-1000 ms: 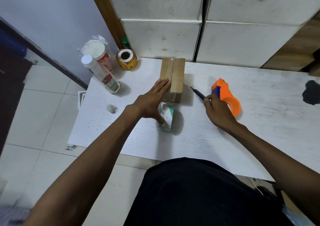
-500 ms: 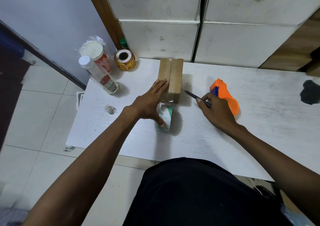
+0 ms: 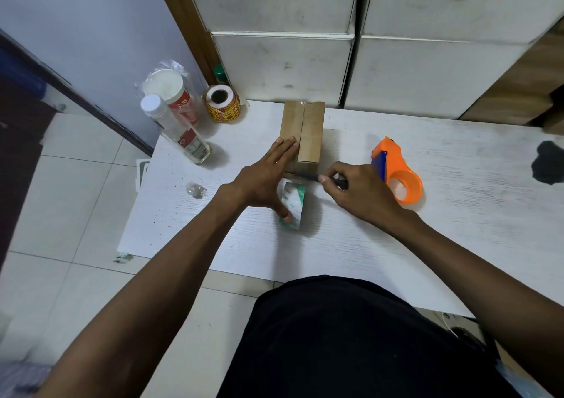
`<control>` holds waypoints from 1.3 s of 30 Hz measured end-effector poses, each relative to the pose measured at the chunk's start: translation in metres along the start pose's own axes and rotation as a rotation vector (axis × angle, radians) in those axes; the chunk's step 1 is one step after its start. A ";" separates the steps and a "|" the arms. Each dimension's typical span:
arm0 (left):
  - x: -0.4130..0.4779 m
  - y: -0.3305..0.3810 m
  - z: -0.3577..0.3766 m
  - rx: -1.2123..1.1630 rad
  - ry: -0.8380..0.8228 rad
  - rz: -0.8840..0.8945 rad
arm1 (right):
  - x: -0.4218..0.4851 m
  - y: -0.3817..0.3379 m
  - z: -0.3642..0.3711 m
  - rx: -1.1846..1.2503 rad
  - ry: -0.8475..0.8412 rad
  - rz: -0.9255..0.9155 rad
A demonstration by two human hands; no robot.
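Observation:
A small brown cardboard box [image 3: 308, 129] stands on the white table [image 3: 457, 220], its top flaps meeting in a middle seam. My left hand [image 3: 265, 178] lies flat with straight fingers on the box's left flap, its thumb touching a green-and-white tape roll [image 3: 294, 204] that stands on edge in front of the box. My right hand [image 3: 357, 193] grips a thin dark blade or pen [image 3: 308, 176], its tip at the box's near end face.
An orange tape dispenser [image 3: 396, 172] lies just right of my right hand. At the back left stand a clear bottle [image 3: 177, 132], a bagged white-lidded jar [image 3: 171, 92] and a yellow label roll [image 3: 221, 103]. A dark stain [image 3: 549, 161] marks the far right. White cabinets rise behind.
My right hand moved left from the orange dispenser, bringing the thin dark tool up to the box's near end. My left hand stayed on the box.

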State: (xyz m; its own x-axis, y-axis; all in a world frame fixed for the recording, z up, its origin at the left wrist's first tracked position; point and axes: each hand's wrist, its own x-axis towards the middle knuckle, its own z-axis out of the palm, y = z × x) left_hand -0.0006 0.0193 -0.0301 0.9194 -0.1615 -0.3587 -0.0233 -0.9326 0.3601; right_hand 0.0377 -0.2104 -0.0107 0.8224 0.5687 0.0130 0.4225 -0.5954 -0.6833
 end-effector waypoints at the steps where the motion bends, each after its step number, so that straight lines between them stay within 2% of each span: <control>1: 0.000 0.000 0.000 0.001 0.002 0.001 | 0.002 -0.002 0.001 -0.013 -0.014 -0.004; 5: 0.000 0.000 -0.001 -0.002 0.008 0.010 | 0.006 -0.004 0.005 -0.116 -0.052 0.009; 16: -0.001 0.002 -0.003 0.011 -0.002 0.007 | 0.001 0.000 -0.009 -0.159 -0.010 0.054; 22: -0.003 0.001 -0.001 0.020 -0.004 0.009 | -0.006 0.022 -0.017 -0.282 -0.047 0.102; 26: -0.003 0.002 -0.002 0.023 -0.009 0.014 | -0.020 0.039 -0.025 -0.237 -0.034 0.196; 29: -0.003 0.001 -0.002 0.016 -0.013 0.010 | -0.024 0.045 -0.025 -0.188 0.009 0.224; 39: -0.004 0.006 -0.004 0.018 -0.018 0.004 | -0.017 0.039 -0.017 -0.020 -0.004 0.315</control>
State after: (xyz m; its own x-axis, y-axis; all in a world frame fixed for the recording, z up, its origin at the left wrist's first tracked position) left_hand -0.0030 0.0157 -0.0230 0.9121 -0.1705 -0.3728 -0.0337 -0.9375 0.3463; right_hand 0.0468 -0.2533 -0.0252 0.9124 0.3572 -0.1999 0.1549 -0.7534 -0.6390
